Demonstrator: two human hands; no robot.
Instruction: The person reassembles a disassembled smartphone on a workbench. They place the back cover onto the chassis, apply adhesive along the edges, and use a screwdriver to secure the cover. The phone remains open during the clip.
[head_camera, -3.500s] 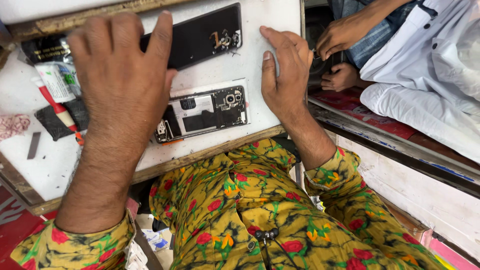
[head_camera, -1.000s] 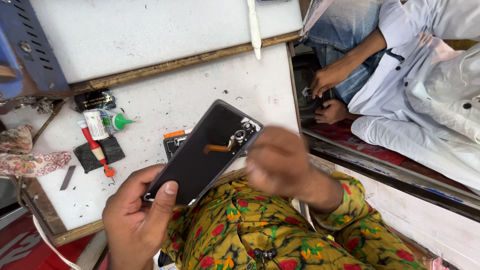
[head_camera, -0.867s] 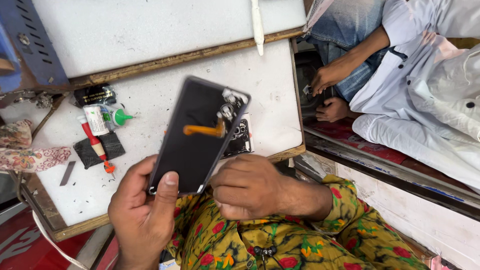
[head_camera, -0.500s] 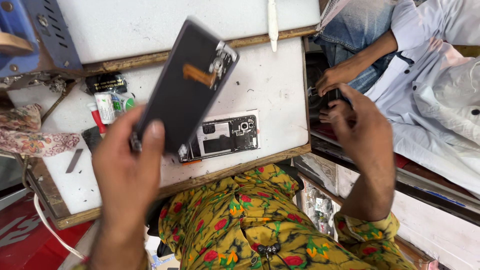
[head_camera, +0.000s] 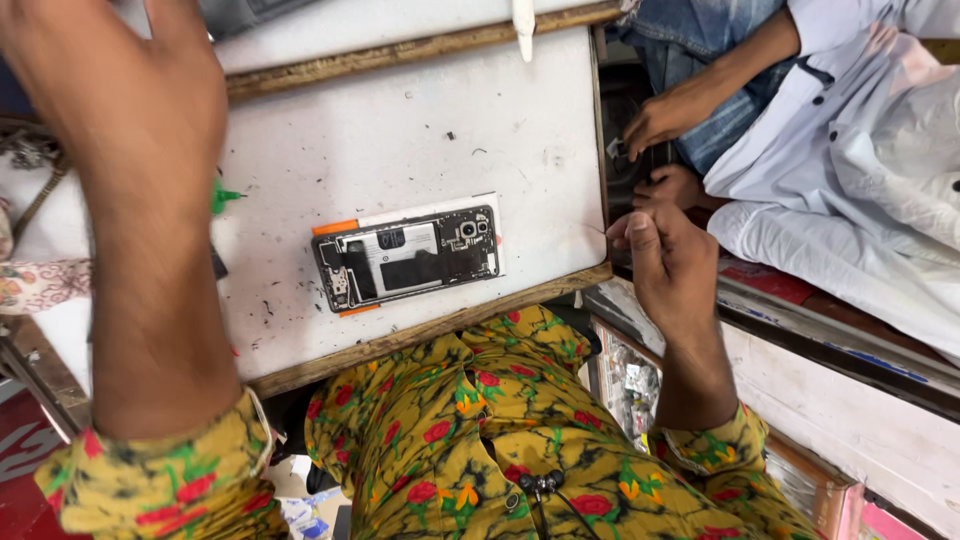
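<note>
Across the middle of the view lies the white table (head_camera: 420, 120), scuffed and edged with a wooden strip along its near side. At three o'clock a second person in a white shirt (head_camera: 860, 170) sits beside it, their two hands close together at the table's right edge. At nine o'clock the left hand (head_camera: 130, 90) is raised close to the camera and blurred, its back toward the lens; whether it grips anything cannot be told. At about four o'clock from the table's centre the right hand (head_camera: 672, 262) hovers just off the table's right corner, curled into a loose fist with nothing visibly in it. At the centre, lying flat near the wooden edge, is the opened smartphone (head_camera: 408, 258), back cover off, circuit board and camera modules exposed, untouched by either hand. At ten o'clock from it a small green nozzle tip (head_camera: 222, 196) peeks from behind the left forearm.
</note>
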